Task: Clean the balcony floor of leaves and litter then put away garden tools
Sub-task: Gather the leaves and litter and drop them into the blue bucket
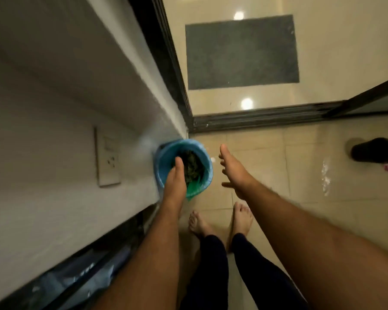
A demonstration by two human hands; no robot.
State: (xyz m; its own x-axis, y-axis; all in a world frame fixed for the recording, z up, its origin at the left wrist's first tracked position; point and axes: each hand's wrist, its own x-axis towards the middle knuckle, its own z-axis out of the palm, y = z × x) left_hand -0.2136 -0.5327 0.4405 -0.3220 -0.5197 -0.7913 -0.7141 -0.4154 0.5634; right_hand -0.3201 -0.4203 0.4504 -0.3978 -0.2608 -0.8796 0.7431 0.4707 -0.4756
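Seeing my left hand (175, 182) reaching over bin (202, 151), fingers seemingly tipping green dustpan (194, 190); exact grip hidden, I cannot tell. Leaves (192, 166) lying inside bin just past fingertips: I judge them light, soft, crumbly. Right hand (232, 170) hanging released, fingers spread, right of bin. Bin looking light plastic, liner slippery; I'd be gripping rim. Dark object (373, 153) far right. Mat (242, 52) beyond. No writing readable.
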